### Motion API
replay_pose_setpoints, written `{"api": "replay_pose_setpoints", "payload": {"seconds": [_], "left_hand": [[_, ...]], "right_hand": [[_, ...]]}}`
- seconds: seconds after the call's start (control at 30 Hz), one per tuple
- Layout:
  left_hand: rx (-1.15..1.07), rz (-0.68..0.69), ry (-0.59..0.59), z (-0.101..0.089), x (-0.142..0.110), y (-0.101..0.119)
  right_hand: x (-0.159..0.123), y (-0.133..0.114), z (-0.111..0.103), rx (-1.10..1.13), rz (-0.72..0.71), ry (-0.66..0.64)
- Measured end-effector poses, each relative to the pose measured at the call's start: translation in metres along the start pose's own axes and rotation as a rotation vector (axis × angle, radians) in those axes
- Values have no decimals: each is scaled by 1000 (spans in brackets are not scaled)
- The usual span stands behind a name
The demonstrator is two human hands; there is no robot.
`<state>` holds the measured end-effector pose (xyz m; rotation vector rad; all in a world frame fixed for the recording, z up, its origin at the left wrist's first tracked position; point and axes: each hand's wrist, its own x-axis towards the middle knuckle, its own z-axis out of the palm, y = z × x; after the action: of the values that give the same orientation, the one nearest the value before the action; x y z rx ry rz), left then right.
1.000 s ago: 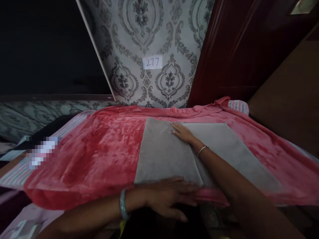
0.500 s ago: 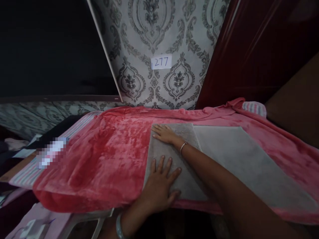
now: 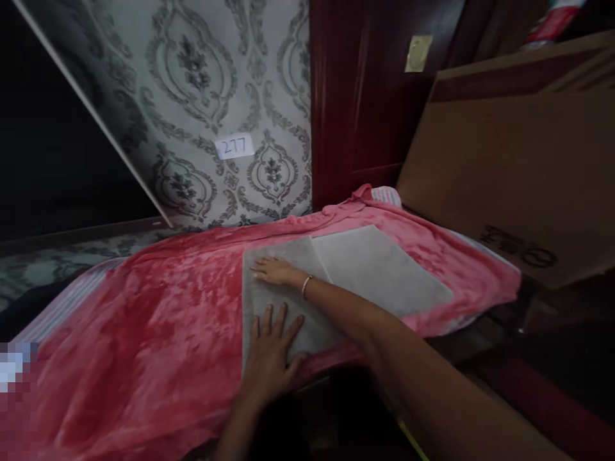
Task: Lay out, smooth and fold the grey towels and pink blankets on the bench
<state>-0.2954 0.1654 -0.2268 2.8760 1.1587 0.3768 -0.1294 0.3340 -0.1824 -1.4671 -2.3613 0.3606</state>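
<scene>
Right forearm [image 3: 375, 320] crosses the grey cloth [image 3: 379, 272] and hides part of its middle and near edge. Left wrist runs down to the bottom edge, cut off. Under the near edge it's too dark to make anything out, apart from a thin yellow strip [image 3: 412, 438]. Pixel patch [image 3: 16, 374] at far left, contents unreadable. Black screen [image 3: 57, 153] cut by the left edge; red-and-white item [image 3: 552, 25] cut by the top.

Left hand [image 3: 270, 352]: grip spread, palm down on the near left part of the cloth. Right hand [image 3: 273, 271]: grip flat, fingers a little apart, on the far left part.

Vs half a second ago: view swung right. Both hands on about the same spots of cloth; left bracelet out of sight, right bracelet [image 3: 305, 287] showing. Cardboard box [image 3: 509, 160] and switch plate [image 3: 418, 54] now in view.

Cloth lies on a pink-red blanket [image 3: 158, 346], right of its middle, darker panel left, paler panel right. Striped fabric [image 3: 385, 196] peeks out at the far right corner. Can't tell what carries the blanket. Behind: patterned wallpaper [image 3: 192, 70], paper label [image 3: 234, 146] reading 277, dark red panel [image 3: 355, 121].
</scene>
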Motion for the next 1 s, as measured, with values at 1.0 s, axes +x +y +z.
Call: {"api": "replay_pose_setpoints", "payload": {"seconds": [1.0], "left_hand": [[-91, -40, -143, 3, 76, 104]], "right_hand": [[-353, 166, -117, 412, 1043, 486]]}}
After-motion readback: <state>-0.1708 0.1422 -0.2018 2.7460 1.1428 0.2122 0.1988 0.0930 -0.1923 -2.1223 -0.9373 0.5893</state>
